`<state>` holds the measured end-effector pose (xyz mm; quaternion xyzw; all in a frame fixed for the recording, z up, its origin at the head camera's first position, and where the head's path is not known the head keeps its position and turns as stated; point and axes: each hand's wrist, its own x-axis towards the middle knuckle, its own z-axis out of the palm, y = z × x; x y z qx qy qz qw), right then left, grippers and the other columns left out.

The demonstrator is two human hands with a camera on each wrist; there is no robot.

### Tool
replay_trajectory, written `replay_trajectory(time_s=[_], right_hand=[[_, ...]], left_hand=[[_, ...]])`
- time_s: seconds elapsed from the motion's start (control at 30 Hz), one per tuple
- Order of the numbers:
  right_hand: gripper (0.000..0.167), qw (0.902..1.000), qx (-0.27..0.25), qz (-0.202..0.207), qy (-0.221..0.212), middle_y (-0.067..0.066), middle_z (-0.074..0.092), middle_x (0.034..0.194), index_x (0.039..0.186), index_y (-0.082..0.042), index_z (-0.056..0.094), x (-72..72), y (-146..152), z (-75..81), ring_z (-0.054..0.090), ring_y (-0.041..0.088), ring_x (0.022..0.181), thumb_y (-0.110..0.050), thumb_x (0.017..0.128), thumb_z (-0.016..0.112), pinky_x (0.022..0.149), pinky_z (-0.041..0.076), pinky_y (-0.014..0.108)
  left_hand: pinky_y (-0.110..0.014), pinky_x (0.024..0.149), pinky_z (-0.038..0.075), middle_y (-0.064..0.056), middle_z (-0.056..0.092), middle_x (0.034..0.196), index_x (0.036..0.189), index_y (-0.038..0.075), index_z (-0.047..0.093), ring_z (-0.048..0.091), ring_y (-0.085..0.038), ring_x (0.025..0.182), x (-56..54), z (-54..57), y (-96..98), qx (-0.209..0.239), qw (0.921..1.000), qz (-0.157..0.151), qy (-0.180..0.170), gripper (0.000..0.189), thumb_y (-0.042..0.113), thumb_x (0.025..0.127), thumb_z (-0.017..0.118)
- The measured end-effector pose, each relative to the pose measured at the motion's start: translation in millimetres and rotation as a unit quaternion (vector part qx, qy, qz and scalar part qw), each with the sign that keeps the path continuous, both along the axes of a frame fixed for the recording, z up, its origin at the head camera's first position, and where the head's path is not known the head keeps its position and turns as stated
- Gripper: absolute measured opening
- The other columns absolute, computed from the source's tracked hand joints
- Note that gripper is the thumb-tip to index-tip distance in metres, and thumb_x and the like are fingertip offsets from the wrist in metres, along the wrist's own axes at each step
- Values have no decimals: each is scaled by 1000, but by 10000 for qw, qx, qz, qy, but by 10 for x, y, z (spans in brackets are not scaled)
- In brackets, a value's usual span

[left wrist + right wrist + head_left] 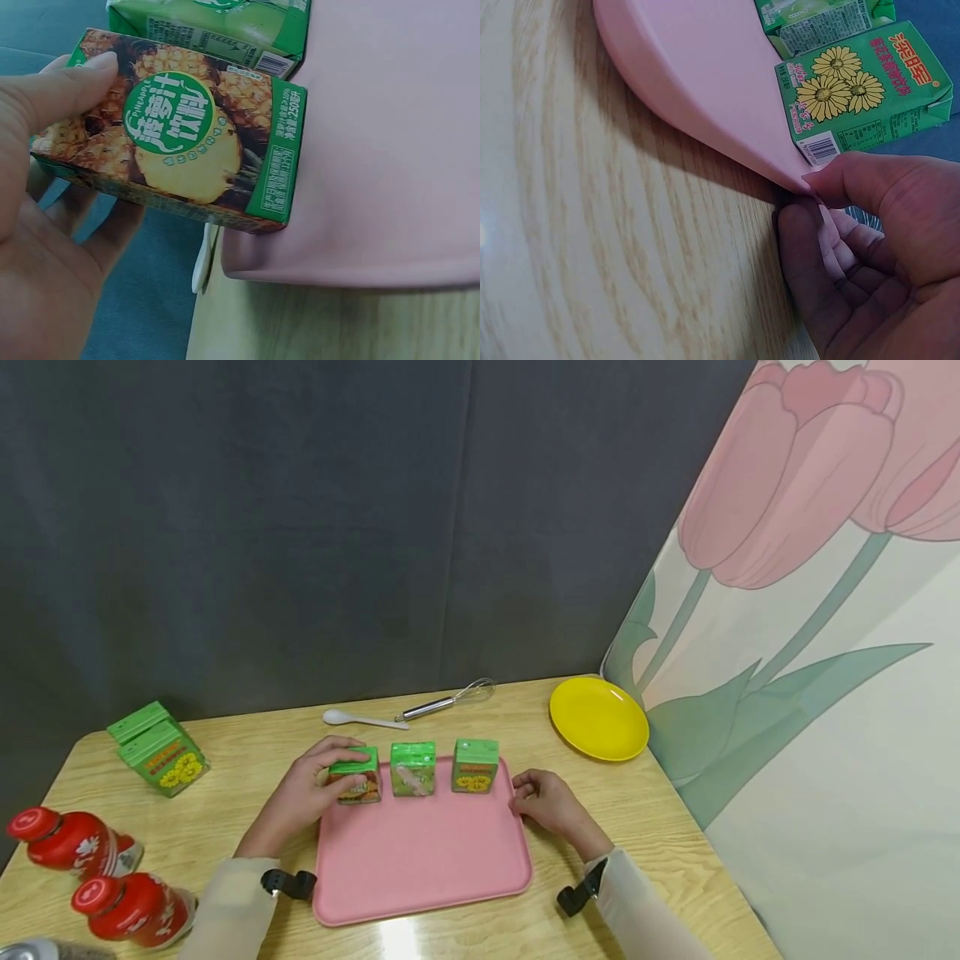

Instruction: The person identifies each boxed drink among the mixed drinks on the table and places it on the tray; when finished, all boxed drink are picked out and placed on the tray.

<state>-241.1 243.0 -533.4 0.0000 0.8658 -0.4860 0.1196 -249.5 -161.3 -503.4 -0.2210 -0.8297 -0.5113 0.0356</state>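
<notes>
My left hand (307, 789) grips a pineapple juice box (180, 135), thumb on its front, at the far left corner of a pink tray (423, 860). Beside it on the tray stands a second green juice box (413, 770), and to the right a chrysanthemum drink box (475, 767) with yellow flowers. My right hand (551, 803) pinches the tray's right rim between thumb and finger, close by the chrysanthemum box, as the right wrist view shows.
Behind the tray lie a white spoon (360, 719) and a whisk (450, 698). A yellow plate (598, 718) is at the back right. More green drink boxes (161, 750) stand back left, with red-capped bottles (135, 910) in front and a can (45, 950) at the near left edge.
</notes>
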Motion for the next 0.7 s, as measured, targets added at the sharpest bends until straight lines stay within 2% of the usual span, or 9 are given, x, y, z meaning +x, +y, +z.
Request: replay_trajectory(time_s=[0.1,0.17,0.27,0.33,0.37,0.43,0.53,0.6,0.7], right_hand=[[30,10000,-5,-11,-43,7,65,88,112,2,65,-3,7,0,60,16,74,-3,85,77,64,52,27],[30,10000,18,-7,-29,7,65,88,112,2,65,-2,15,-1,60,17,74,-3,85,77,65,52,27],[31,10000,58,-25,-26,7,65,89,112,2,65,-2,19,1,60,17,75,-3,84,78,65,53,28],[31,10000,58,-33,-36,6,65,89,112,2,65,-3,17,5,60,17,75,-3,84,77,65,53,28],[31,10000,59,-20,-29,7,65,89,113,2,65,-6,15,2,60,18,75,-3,85,77,65,53,29],[31,10000,27,-35,-56,7,65,89,113,2,65,-10,10,6,60,18,75,-3,85,77,66,53,29],[31,10000,-8,-34,-58,7,64,89,113,2,65,-14,2,8,60,17,74,-3,85,77,65,53,29],[31,9999,-44,-56,-77,7,64,89,113,2,65,-12,-2,6,60,17,73,-3,85,77,65,53,29],[31,9999,-72,-66,-80,7,64,89,113,3,65,-12,-3,-4,59,16,73,-2,84,77,65,53,30]], left_hand=[[-52,103,42,-1,51,141,123,20,72,43,-25,134,3,35,-4,111,9996,-40,-242,30,26,94,76],[-60,104,38,-1,47,144,126,20,70,39,-27,137,5,73,-14,89,9993,105,-351,34,35,96,72],[-65,106,32,-5,43,147,131,17,67,35,-31,139,-9,119,-54,-1,9976,666,-205,39,40,100,66],[-66,105,30,-10,40,148,133,13,65,32,-35,140,-18,139,-102,-19,9914,1307,-15,40,39,102,63],[-66,104,30,-13,39,149,133,11,64,30,-36,139,-22,144,-132,-2,9855,1694,71,40,37,103,62],[-65,102,29,-18,33,149,135,7,61,26,-38,138,-21,151,-201,45,9677,2515,167,42,33,102,63],[-64,102,27,-19,27,150,138,7,57,19,-37,136,-1,165,-327,125,9302,3666,110,46,33,100,64],[-62,105,23,-18,23,152,139,9,54,15,-36,136,17,180,-415,184,9069,4207,124,51,36,98,65],[-58,111,13,-17,15,157,142,10,49,8,-34,139,31,208,-540,190,8800,4738,290,57,38,96,66]])
